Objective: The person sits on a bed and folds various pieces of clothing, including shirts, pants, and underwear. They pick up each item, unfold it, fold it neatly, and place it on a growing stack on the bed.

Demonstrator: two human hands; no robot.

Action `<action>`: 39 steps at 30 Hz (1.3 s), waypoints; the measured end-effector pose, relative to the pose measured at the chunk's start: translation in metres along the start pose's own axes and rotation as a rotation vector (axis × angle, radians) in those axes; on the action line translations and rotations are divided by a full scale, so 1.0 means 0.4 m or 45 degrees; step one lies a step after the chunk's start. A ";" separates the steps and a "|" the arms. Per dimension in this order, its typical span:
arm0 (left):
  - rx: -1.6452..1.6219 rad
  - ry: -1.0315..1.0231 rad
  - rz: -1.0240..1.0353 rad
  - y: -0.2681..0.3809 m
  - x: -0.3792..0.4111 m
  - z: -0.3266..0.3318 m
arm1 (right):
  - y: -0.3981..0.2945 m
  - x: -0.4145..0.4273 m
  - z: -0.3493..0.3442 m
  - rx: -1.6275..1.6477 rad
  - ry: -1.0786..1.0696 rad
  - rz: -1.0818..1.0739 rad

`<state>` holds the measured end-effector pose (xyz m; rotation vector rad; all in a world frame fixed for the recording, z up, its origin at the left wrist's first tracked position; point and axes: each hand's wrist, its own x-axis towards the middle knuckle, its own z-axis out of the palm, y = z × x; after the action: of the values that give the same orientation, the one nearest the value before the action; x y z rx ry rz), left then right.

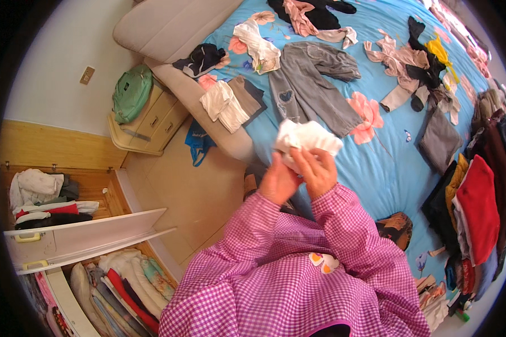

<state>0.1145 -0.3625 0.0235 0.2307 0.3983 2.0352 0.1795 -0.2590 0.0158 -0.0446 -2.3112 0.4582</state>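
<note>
A bundled white cloth garment [310, 135] is held up in front of me, over the near edge of the bed. My left hand [280, 180] grips it from below on the left. On the right, the fingers of my right hand [316, 168] press into the same cloth. Just beyond the hands, grey jeans [316, 88] with a heart patch lie spread on the blue floral bedsheet [362, 172]. To their left are folded cream trousers [225, 105] beside a brown and grey folded garment [249, 94].
Folded clothes, a red one [480, 210] among them, are stacked at the right. Loose pink and black clothes [398, 59] lie farther back. A green backpack [131, 94] rests on a nightstand [152, 126]. A blue bag [199, 141] is on the floor. Open wardrobe compartments [114, 202] hold clothes.
</note>
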 end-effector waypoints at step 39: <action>1.586 0.470 0.593 0.395 0.065 -0.130 | 0.004 0.334 0.282 2.318 -0.330 1.574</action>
<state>-0.0439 -0.4185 0.0344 0.7428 1.9719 1.9812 0.0058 -0.2700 0.0344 -0.5035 -0.9551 2.9521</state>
